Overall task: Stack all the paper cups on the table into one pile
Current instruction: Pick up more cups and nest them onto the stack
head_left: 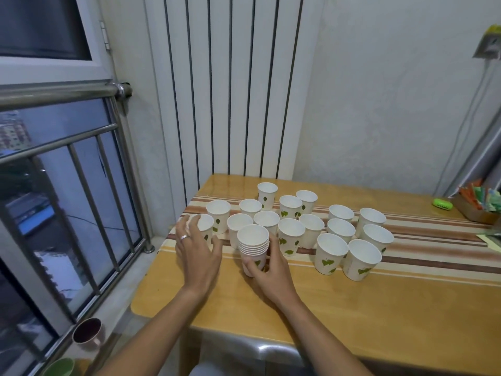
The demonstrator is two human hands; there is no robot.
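**On the striped table: one stack up, a crowd of cups around it**

Down at the near left of the wooden table [352,316], the right hand [271,272] is wrapped around the base of the stack of cups [253,246], fingers curled on its lower wall, thumb side towards us. The stack stands upright, several white rims ringed one above another, a green leaf print showing low on the outermost cup.

Over to the left, the left hand [196,246] is spread wide, fingers fanned, a ring [184,237] on one finger. Its fingertips are at the rim of the leftmost cup [204,226], but whether they actually grip it I cannot tell.

And look at the loose cups [332,252] — all upright, mouths open, white paper with green heart-shaped leaves on the sides. They sit clustered on the brown-and-cream striped runner [433,245], some touching, stretching from the table's left edge towards the right.

No brand or lettering reads on any cup. A small green case [442,205] lies far right, its marking too small to read.
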